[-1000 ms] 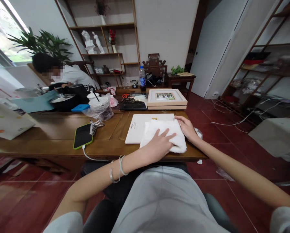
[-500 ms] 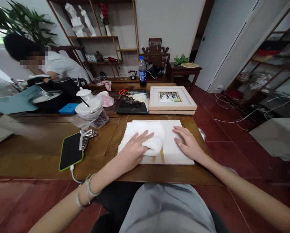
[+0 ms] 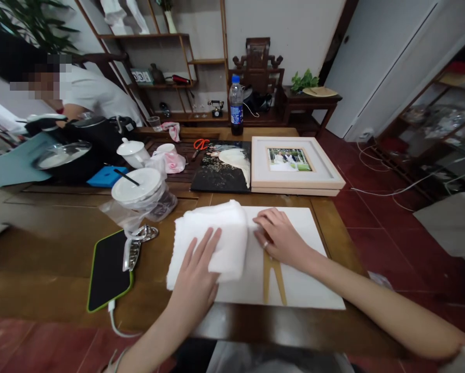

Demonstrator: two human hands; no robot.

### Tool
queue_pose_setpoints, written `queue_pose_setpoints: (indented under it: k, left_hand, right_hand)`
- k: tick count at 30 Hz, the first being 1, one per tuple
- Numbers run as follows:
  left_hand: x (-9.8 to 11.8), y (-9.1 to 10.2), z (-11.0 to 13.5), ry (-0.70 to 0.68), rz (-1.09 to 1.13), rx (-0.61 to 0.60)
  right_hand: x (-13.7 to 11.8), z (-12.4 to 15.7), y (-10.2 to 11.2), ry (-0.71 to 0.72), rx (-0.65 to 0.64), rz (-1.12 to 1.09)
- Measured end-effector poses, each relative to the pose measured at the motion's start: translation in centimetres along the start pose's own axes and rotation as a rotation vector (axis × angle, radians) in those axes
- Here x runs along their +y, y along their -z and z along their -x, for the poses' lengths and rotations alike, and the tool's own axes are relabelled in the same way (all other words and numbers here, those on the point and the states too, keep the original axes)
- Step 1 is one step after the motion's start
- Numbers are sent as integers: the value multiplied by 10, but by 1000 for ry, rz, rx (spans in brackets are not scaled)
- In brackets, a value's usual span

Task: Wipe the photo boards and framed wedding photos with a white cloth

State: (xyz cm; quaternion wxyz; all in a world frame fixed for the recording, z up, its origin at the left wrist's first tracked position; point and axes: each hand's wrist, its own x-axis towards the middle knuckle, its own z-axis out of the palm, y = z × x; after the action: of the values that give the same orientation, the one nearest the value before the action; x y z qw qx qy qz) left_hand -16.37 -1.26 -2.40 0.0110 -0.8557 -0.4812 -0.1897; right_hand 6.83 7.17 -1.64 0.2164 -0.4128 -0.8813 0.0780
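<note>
A white board [image 3: 294, 269] lies flat on the wooden table [image 3: 61, 259] in front of me, with a thin gold V-shaped piece [image 3: 273, 274] on its surface. A folded white towel [image 3: 212, 233] covers the board's left part. My left hand [image 3: 197, 274] lies flat on the towel's near edge, fingers stretched out. My right hand [image 3: 281, 238] rests flat on the board just right of the towel, fingers together, a ring on one finger.
Behind the board lie a framed photo [image 3: 294, 163] and a dark picture panel [image 3: 222, 173]. To the left are a green-edged phone on a cable [image 3: 108, 272], a metal clip [image 3: 133, 248], a lidded white container in plastic [image 3: 139, 189], a teapot [image 3: 133, 153], and a seated person [image 3: 80, 93].
The view has tilted down and closer. My left hand slid the towel toward the board's left side. My right hand moved left toward the middle, and more of the gold piece shows.
</note>
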Motion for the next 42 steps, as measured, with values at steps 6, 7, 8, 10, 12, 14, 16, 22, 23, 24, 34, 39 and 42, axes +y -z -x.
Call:
queue_pose_setpoints:
  k: [6,7,8,10,12,14,16,22,23,24,34,39,42]
  left_hand:
    - [-5,-7,4,-1,104,96]
    - [-8,-8,4,-26,87,93]
    - [-10,-10,5,-45,72,89]
    - [-15,-16,8,-29,57,61]
    - [-17,-23,13,41,54,64]
    - [-16,-29,18,106,45,49]
    - [-14,-30,21,142,34,37]
    - [-6,-17,8,104,134,75]
    - [-5,-14,6,78,147,99]
    - [-4,-13,5,48,160,117]
    - [-6,-9,8,-79,172,213]
    - [-10,-10,9,-57,187,270]
    - [-10,-9,9,-37,205,301]
  right_hand:
    - [2,1,-1,28,-11,-28]
    - [2,1,-1,31,-5,-33]
    - [3,0,-2,31,1,-36]
    - [4,-1,-3,23,11,-42]
    - [6,-2,-4,7,21,-55]
    - [7,-1,-4,-10,31,-70]
    - [7,1,-4,-19,43,-77]
    - [3,13,-3,-8,33,-53]
    - [3,14,-4,-1,27,-41]
    - [3,15,-4,8,19,-27]
    - [0,12,1,135,6,57]
    - [-38,45,4,212,-109,71]
    - [-58,71,3,147,-184,99]
